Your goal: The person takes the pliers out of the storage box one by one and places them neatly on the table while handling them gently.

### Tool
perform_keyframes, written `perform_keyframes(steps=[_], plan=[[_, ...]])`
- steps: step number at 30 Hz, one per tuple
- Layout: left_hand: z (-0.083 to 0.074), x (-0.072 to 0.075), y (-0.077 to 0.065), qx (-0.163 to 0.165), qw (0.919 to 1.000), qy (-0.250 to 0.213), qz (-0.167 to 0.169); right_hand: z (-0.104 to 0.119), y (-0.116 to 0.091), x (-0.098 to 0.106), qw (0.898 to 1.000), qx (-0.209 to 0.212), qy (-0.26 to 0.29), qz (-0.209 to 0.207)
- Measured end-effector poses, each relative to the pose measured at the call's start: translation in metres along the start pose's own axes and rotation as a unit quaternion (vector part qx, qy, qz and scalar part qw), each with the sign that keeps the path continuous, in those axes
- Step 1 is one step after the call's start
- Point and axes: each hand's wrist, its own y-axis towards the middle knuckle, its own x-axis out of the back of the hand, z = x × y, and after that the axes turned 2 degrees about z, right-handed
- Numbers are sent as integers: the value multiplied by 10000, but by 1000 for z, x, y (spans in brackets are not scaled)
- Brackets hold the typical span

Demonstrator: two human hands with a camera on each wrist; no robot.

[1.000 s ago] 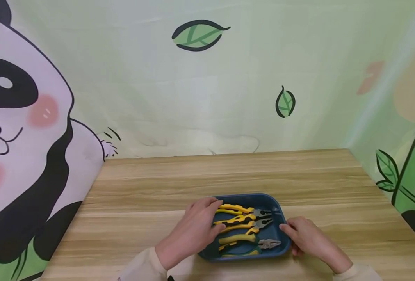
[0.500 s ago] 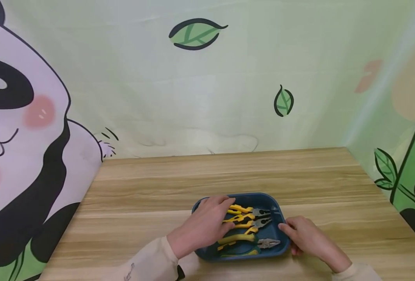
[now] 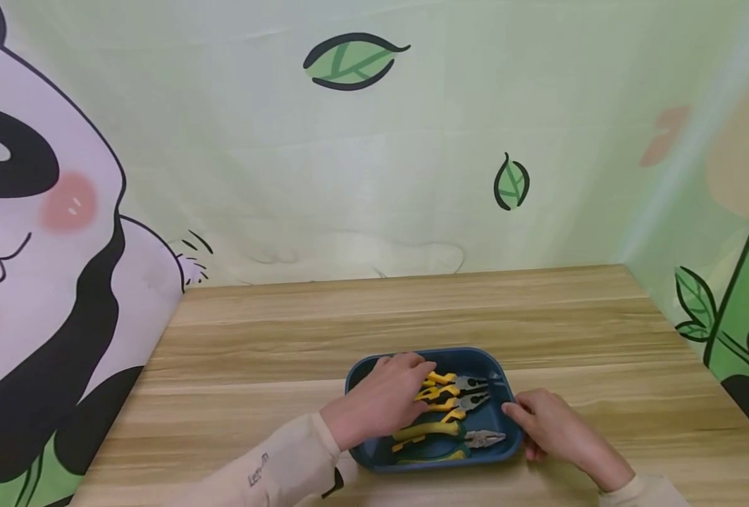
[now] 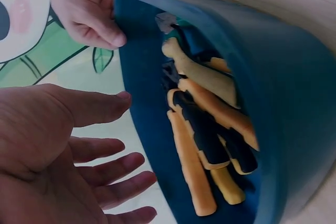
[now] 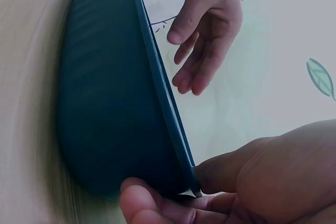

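Observation:
A blue plastic bin [image 3: 466, 351] holds several pliers lying side by side. Yellow-and-black handles mark the pliers [image 3: 455, 405] toward the back, and olive-green handles the pliers [image 3: 434, 429] at the front; their metal jaws point right. My left hand [image 3: 388, 398] hovers over the bin's left part and hides some handles from the head view. In the left wrist view its fingers are spread and hold nothing, above the plier handles [image 4: 191, 156]. At the right end, my right hand [image 3: 550, 431] pinches the bin's rim, thumb on top and fingers curled beneath.
The bin stands on a wood-grain table [image 3: 273, 338] near its front. Behind rises a pale green backdrop [image 3: 254, 141] with printed leaves and a large panda [image 3: 152, 246] at the left.
My left hand has moved right across the bin, from its left edge to over the plier handles, covering more of them. The right hand stays on the rim, and the pliers have not moved.

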Motion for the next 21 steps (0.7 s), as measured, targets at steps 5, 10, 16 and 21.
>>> perform_keyframes(steps=[5,10,16,21], plan=[[0,-7,6,61,9997,113,192,0,0,-1,10000,-7,-3,11],[1,-11,11,112,9991,309,264,0,0,0,10000,-26,-51,10],[5,-13,16,167,9979,493,389,1,0,1,9999,-83,-53,55],[5,-15,20,97,9967,670,440,1,0,1,9999,-76,7,80]])
